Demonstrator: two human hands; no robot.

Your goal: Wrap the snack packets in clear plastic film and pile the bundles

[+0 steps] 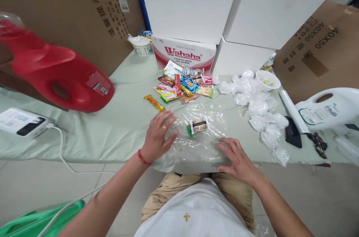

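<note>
Clear film [199, 146] lies spread but not yet folded, a packet [199, 126] placed on it between left hand [158, 135] and right hand [236, 160], both loose-fingered and empty, heaped snacks [189, 84] beyond them still off it.

Between left fingers [169, 122] and right fingers [231, 144], on plastic film [193, 151] spread over the table [129, 125]: a snack packet [199, 125]. Just ahead of the left fingers: a wrapped bar [154, 102]. Farther ahead, between both sets of fingers: a snack heap [182, 83], before a carton [183, 54]. Well left of the left fingers: a jug [64, 72], before a cardboard box [73, 12]. Right of the right fingers, in order: crumpled plastic bundles [262, 108], a roll [294, 111], a bottle [331, 108].
</note>
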